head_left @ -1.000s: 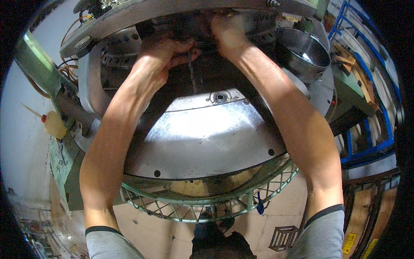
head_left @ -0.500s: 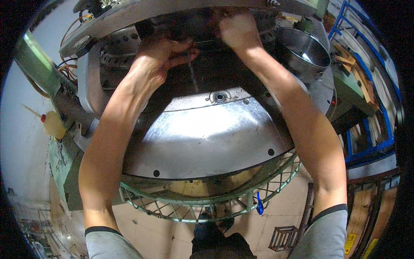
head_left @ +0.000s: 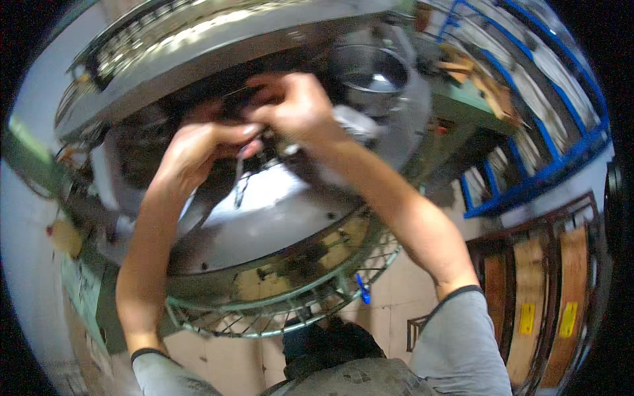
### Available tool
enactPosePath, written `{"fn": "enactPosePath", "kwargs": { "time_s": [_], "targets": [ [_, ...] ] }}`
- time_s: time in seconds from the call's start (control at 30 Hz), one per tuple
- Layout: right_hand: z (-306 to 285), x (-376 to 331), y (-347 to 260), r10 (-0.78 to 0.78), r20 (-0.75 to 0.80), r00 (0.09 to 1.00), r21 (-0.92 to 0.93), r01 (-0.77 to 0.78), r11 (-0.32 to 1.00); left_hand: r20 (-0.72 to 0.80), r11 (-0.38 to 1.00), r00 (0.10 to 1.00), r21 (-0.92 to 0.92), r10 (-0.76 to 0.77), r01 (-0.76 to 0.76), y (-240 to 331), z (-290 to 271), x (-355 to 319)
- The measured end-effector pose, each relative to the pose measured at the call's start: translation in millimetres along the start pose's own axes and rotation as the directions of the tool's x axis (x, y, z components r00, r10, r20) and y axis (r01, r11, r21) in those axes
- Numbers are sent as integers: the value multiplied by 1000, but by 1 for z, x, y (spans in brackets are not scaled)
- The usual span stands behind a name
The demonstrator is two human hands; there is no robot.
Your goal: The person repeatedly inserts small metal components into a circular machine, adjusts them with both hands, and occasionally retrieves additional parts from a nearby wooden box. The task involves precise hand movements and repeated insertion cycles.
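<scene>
My left hand (head_left: 198, 145) is closed, thumb and fingers pinched together over the inside of a round metal machine. A thin metal rod (head_left: 240, 175) hangs below its fingertips; motion blurs its exact shape. Close beside it, my right hand (head_left: 297, 105) has its fingers curled together, and whatever they grip is too smeared to name. The hands nearly touch. Below them lies a shiny curved steel plate (head_left: 284, 228) with dark bolt holes. The dark recess behind the fingers is mostly hidden.
A round metal pot (head_left: 370, 82) stands right of my hands. Above runs the machine's thick grey ring (head_left: 218, 43). A green lattice guard (head_left: 277, 317) with a blue clip (head_left: 362, 289) curves in front. Blue racks (head_left: 535, 158) stand right, a yellowish bottle (head_left: 65, 239) left.
The view has swung, so the machine sits further left. My right hand has come out from under the ring to beside my left hand, which still holds the rod.
</scene>
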State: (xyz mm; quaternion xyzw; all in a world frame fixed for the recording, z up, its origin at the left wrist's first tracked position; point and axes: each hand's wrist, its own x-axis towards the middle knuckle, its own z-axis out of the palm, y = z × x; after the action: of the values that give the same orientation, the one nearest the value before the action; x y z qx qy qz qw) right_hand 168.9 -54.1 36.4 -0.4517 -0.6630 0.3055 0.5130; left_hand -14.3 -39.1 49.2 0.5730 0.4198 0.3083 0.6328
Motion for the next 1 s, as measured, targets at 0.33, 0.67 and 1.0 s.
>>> {"fn": "enactPosePath", "kwargs": {
  "time_s": [0.33,0.67,1.0],
  "targets": [
    [-77,-77,-13,-62,-183,981,75,76,994,73,993,997,-120,12,-3,1,104,-22],
    [-286,-141,17,142,-126,982,298,-99,949,-66,993,994,-74,85,-90,22,341,4],
    [-489,-166,53,229,-42,972,251,-212,944,220,996,972,24,83,-90,65,507,100]
  ]
}}
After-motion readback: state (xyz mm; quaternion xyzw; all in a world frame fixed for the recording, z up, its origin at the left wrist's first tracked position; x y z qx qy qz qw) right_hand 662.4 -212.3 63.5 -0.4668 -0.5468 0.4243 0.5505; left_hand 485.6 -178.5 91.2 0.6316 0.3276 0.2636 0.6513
